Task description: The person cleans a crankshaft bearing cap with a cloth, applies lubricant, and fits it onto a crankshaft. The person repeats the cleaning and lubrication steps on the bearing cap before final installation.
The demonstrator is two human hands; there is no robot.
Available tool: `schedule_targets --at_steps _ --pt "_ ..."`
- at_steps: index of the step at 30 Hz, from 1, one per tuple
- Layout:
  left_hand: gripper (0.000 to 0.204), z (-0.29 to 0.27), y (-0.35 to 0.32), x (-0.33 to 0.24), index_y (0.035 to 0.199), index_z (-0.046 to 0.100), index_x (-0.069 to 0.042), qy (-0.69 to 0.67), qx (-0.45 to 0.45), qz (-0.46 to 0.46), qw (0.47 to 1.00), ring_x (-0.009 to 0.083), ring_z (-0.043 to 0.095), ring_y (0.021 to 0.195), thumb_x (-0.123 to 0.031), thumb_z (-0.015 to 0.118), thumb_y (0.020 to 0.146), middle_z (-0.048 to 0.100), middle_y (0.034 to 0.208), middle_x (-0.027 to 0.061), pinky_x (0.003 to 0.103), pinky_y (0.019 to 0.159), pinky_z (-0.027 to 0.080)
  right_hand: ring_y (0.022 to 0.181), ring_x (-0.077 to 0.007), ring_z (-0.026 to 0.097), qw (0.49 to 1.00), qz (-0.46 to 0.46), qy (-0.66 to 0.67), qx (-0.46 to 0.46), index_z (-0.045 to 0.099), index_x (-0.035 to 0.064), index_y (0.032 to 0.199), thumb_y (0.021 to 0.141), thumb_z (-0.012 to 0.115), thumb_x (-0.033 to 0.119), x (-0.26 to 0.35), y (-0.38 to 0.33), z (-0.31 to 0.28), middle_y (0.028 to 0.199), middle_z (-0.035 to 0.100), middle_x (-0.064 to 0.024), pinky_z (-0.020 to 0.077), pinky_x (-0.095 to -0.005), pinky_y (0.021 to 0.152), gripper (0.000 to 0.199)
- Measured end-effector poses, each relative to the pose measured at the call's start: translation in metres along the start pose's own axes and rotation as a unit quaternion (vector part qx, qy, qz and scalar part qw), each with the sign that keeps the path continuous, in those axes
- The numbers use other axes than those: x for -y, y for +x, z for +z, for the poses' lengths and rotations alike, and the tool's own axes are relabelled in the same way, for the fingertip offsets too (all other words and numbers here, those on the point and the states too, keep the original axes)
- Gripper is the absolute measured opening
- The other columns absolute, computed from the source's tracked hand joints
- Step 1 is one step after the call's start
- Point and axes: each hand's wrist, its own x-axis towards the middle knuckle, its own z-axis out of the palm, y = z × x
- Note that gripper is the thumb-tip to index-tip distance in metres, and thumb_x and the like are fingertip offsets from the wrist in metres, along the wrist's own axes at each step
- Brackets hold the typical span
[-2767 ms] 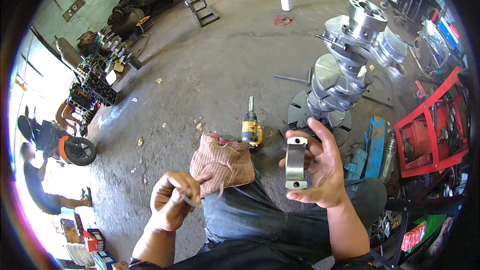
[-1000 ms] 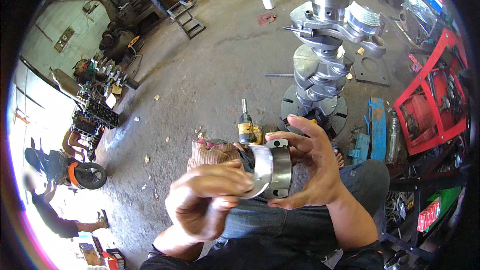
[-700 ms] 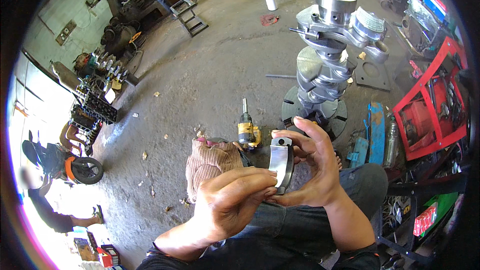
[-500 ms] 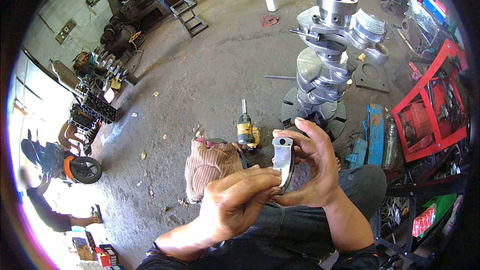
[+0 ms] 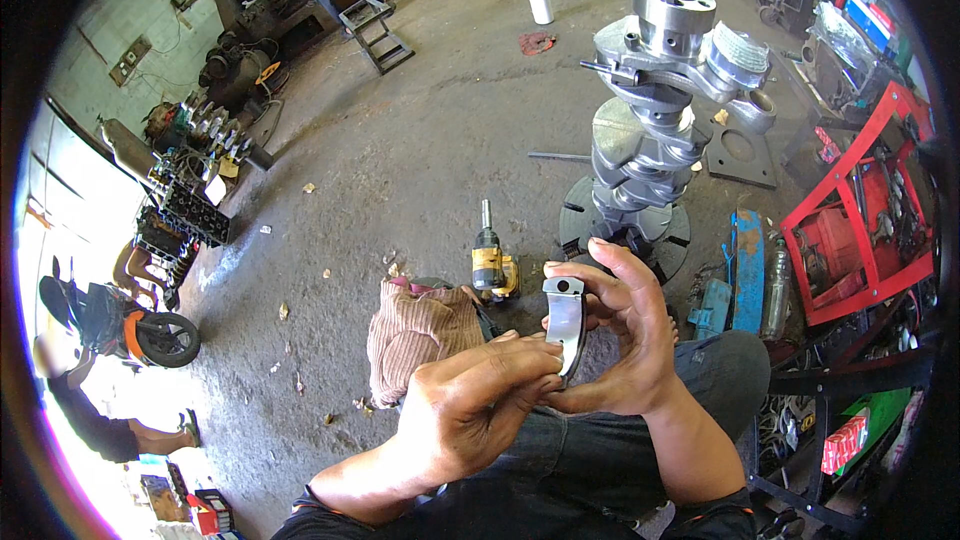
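Grey workshop floor behind both hands (image 5: 560, 360) clasping curved bearing shell (image 5: 566, 316) (crankshaft (image 5: 655, 130), drill (image 5: 490, 262) beyond)

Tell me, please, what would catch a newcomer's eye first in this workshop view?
Most striking is the big steel crankshaft standing upright on the concrete floor at upper right. In the foreground, the right hand holds a curved metal bearing shell while the left hand touches its lower edge. Just beyond them lie a yellow power tool and a brownish cloth, and a red metal frame sits at far right.
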Motion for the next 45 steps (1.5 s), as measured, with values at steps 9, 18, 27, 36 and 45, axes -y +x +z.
schedule_targets --at_steps 9,18,27,36,45 --pt "0.016 -0.001 0.0 -0.001 0.102 0.071 -0.002 -0.012 0.003 -0.015 1.0 0.0298 0.074 0.103 0.002 0.075 0.087 0.076 0.105 0.0145 0.04 0.094 0.058 0.113 -0.0236 0.066 1.0 -0.011 -0.007 -0.005 0.023 0.0049 0.155 0.053 0.103 0.017 -0.001 0.0 0.001 0.138 0.058 -0.0247 0.059 -0.0357 0.09 0.13" --pt "0.016 -0.003 0.001 0.0 0.104 0.072 -0.001 -0.013 0.019 -0.02 1.0 0.0282 0.075 0.102 0.002 0.074 0.088 0.077 0.104 0.0138 0.043 0.1 0.056 0.109 -0.023 0.068 1.0 -0.008 -0.007 -0.002 0.024 0.0052 0.155 0.052 0.104 0.018 -0.001 -0.001 0.001 0.138 0.058 -0.0254 0.0589 -0.0349 0.089 0.131" --pt "0.016 -0.004 0.0 0.0 0.104 0.072 0.0 -0.025 0.024 -0.037 0.999 0.0284 0.074 0.103 0.001 0.074 0.088 0.077 0.105 0.0137 0.043 0.101 0.055 0.109 -0.0232 0.067 1.0 -0.002 -0.009 0.0 0.024 0.0062 0.155 0.052 0.104 0.018 -0.001 -0.001 0.001 0.138 0.058 -0.0257 0.0586 -0.0359 0.09 0.131" --pt "0.02 -0.006 0.001 0.004 0.108 0.071 -0.001 -0.034 0.04 -0.03 0.998 0.031 0.072 0.11 -0.004 0.076 0.089 0.075 0.107 0.0153 0.043 0.098 0.056 0.111 -0.0257 0.068 1.0 -0.008 -0.027 0.002 0.023 0.0048 0.155 0.054 0.103 0.014 0.0 -0.003 0.0 0.14 0.055 -0.0277 0.0588 -0.0386 0.092 0.129" --pt "0.064 -0.016 -0.01 0.016 0.144 0.044 0.003 -0.226 0.1 -0.231 0.941 0.0251 0.06 0.126 -0.011 0.077 0.091 0.06 0.135 0.02 0.039 0.105 0.05 0.13 -0.0371 0.058 0.998 -0.051 0.0 0.044 0.025 0.0005 0.154 0.06 0.101 0.019 0.007 0.003 -0.001 0.143 0.052 -0.0308 0.051 -0.0479 0.106 0.122"
